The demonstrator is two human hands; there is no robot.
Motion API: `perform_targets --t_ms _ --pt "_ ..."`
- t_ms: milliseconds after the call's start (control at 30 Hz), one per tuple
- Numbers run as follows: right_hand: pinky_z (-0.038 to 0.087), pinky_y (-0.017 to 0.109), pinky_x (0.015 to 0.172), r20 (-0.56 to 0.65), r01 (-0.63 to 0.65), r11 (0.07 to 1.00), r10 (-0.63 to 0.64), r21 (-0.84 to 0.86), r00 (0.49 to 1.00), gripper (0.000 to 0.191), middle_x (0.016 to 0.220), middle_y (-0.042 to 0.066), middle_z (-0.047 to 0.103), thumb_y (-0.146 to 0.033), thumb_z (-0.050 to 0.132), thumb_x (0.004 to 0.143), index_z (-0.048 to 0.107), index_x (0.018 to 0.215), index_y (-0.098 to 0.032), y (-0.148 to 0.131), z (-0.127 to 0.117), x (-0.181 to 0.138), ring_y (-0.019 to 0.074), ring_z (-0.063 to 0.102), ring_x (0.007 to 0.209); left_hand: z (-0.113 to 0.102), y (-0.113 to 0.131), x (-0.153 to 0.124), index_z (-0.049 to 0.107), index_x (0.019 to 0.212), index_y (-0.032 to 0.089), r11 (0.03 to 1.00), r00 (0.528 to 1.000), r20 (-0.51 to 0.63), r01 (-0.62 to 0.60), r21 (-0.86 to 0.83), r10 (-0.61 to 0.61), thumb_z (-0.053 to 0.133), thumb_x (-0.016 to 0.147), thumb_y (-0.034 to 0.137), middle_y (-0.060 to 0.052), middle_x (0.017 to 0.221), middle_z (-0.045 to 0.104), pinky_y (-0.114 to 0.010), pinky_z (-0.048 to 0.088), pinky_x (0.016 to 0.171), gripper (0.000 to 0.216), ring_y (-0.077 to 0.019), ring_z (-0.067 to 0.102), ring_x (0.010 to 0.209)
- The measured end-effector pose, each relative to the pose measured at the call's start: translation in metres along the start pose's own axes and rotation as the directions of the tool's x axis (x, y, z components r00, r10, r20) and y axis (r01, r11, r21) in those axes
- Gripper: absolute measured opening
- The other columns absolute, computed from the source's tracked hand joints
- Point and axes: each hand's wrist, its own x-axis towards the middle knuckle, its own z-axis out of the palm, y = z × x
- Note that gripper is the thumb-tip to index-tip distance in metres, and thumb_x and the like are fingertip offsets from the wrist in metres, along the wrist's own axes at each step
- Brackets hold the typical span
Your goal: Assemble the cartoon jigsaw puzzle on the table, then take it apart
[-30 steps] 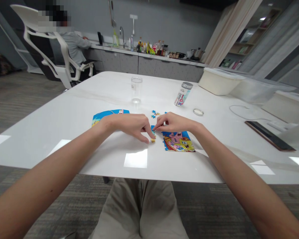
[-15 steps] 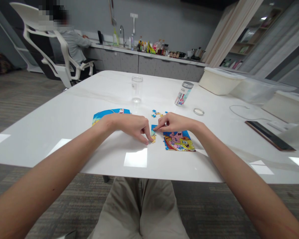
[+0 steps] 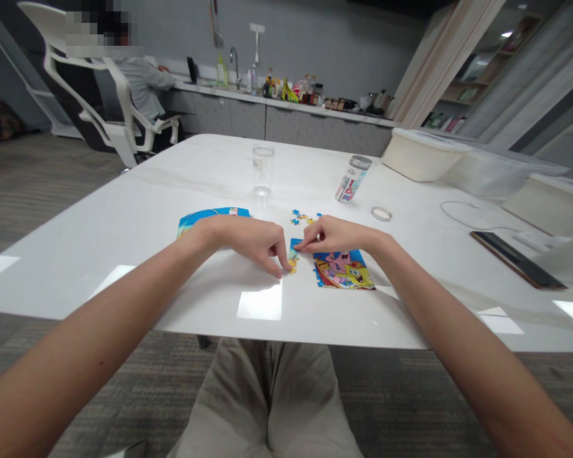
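Head view. Lower centre: left hand (image 3: 248, 240), fingers curled, thumb and forefinger tips closed on the near edge of a small blue-and-yellow puzzle fragment (image 3: 293, 258). The right hand (image 3: 337, 234), loosely curled, pinches the fragment's far edge. This two-ended hold apparently keeps it flat on the glossy white table (image 3: 124, 222). The fragment lies just left of the assembled cartoon puzzle section (image 3: 344, 270), seemingly kept close for matching edges. Behind the left wrist: curved blue puzzle section (image 3: 205, 218). Above the hands: loose blue puzzle pieces (image 3: 304, 218), within easy reach. Upper centre, well apart: clear drinking glass (image 3: 262, 168), tilted printed tube with grey cap (image 3: 352, 180), clear ring lid (image 3: 381, 214). Upper left: seated person (image 3: 143, 86).
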Motion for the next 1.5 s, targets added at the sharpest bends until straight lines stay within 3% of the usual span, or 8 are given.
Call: perform_targets --t_ms 267,433,600,733,833,933,1067,1500 --pt "0.038 0.026 0.061 -0.003 0.012 1.000 -0.012 -0.021 1.000 0.023 0.077 0.002 0.070 -0.032 0.062 0.078 0.079 0.088 -0.019 0.001 0.000 0.000 0.0126 0.055 0.067 -0.002 0.002 -0.002 0.076 0.106 0.027 1.000 1.000 -0.020 -0.003 0.025 0.004 0.068 0.078 0.040 0.006 0.053 0.034 -0.024 0.025 0.049 0.031 -0.0095 0.029 0.047" --pt "0.040 0.027 0.064 -0.009 0.067 0.997 -0.068 -0.037 0.998 0.023 0.080 0.002 0.071 -0.027 0.060 0.079 0.079 0.091 -0.021 -0.002 -0.001 -0.001 0.0126 0.055 0.067 -0.002 0.001 -0.003 0.070 0.110 0.024 0.997 0.996 -0.090 0.023 0.080 -0.016 0.065 0.081 0.039 0.006 0.055 0.044 -0.023 0.032 0.054 0.033 -0.0103 0.040 0.050" --pt "0.042 0.027 0.067 -0.260 0.098 0.993 -0.110 -0.059 0.959 0.022 0.085 0.004 0.071 -0.026 0.059 0.082 0.077 0.094 -0.020 0.001 -0.003 0.003 0.0140 0.057 0.071 0.001 -0.007 0.001 0.064 0.116 0.023 0.974 0.964 -0.244 0.150 0.168 -0.106 0.058 0.085 0.044 0.000 0.071 0.062 -0.023 0.038 0.067 0.038 -0.0139 0.056 0.067" --pt "0.045 0.030 0.077 -0.493 -0.035 0.972 -0.087 -0.232 0.866 0.019 0.090 0.006 0.067 -0.020 0.057 0.085 0.075 0.091 -0.017 0.013 -0.002 0.009 0.0157 0.059 0.076 0.006 -0.014 0.004 0.059 0.125 0.026 0.935 0.949 -0.278 0.229 0.270 -0.151 0.051 0.088 0.051 -0.004 0.085 0.068 -0.027 0.041 0.074 0.045 -0.0175 0.062 0.077" --pt "0.046 0.034 0.089 -0.617 -0.177 0.929 -0.066 -0.324 0.784 0.023 0.108 0.011 0.062 -0.017 0.056 0.086 0.071 0.103 -0.015 0.030 0.002 0.012 0.0196 0.061 0.092 0.005 -0.018 0.002 0.055 0.129 0.024 0.868 0.922 -0.314 0.336 0.366 -0.225 0.043 0.092 0.048 -0.008 0.089 0.070 -0.031 0.042 0.073 0.046 -0.0212 0.064 0.079" --pt "0.044 0.037 0.098 -0.538 -0.244 0.896 0.006 -0.371 0.843 0.031 0.120 0.015 0.058 -0.022 0.056 0.089 0.065 0.117 -0.013 0.045 0.005 0.013 0.0240 0.059 0.108 0.002 -0.022 -0.002 0.057 0.126 0.022 0.812 0.899 -0.326 0.414 0.411 -0.293 0.042 0.092 0.048 -0.009 0.087 0.070 -0.032 0.042 0.073 0.044 -0.0228 0.064 0.078" --pt "0.043 0.037 0.100 -0.413 -0.241 0.888 0.065 -0.391 0.908 0.030 0.122 0.014 0.059 -0.026 0.052 0.093 0.065 0.118 -0.016 0.055 0.005 0.013 0.0241 0.060 0.109 0.000 -0.029 -0.004 0.059 0.119 0.023 0.816 0.889 -0.311 0.439 0.377 -0.335 0.040 0.092 0.049 -0.008 0.084 0.068 -0.031 0.043 0.071 0.042 -0.0215 0.064 0.077" --pt "0.049 0.034 0.091 -0.469 -0.022 0.937 -0.155 -0.349 0.870 0.021 0.104 0.011 0.068 -0.012 0.058 0.087 0.073 0.102 -0.016 0.074 0.001 0.023 0.0202 0.064 0.097 0.009 -0.032 0.008 0.049 0.129 0.025 0.804 0.868 -0.336 0.476 0.357 -0.365 0.032 0.095 0.041 -0.010 0.089 0.068 -0.037 0.048 0.075 0.041 -0.0245 0.065 0.079"
